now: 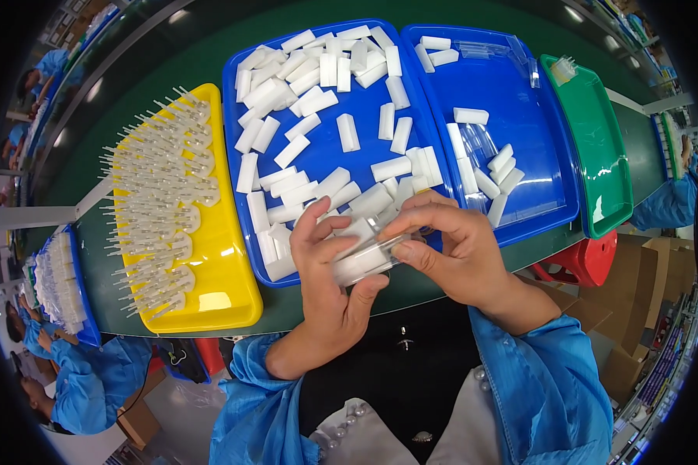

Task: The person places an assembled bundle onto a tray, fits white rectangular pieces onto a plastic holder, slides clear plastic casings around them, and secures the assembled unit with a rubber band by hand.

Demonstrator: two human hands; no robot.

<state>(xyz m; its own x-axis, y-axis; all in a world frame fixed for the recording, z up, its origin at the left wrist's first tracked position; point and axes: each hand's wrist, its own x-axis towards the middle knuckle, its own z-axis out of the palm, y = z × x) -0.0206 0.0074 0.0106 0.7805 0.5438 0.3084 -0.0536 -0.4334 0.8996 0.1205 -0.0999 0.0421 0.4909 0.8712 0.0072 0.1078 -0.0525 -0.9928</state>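
In front of my chest, over the near edge of a blue tray [326, 167], both hands hold a clear plastic case [362, 260] with white block-shaped pieces in it. My left hand [326, 287] wraps around its left side, thumb below and fingers above. At the case's right end, the thumb and index finger of my right hand [461, 252] pinch the clear plastic. Fingers cover part of the case, so how far its end is closed cannot be made out. Many loose white blocks [349, 132] lie in the tray just beyond my hands.
A yellow tray [240, 298] on the left carries rows of clear, thin-tipped plastic parts [159, 194]. Right of the middle, a second blue tray [512, 116] holds white blocks and clear cases [481, 143]. A green tray [601, 155] and red stool [589, 260] are farther right.
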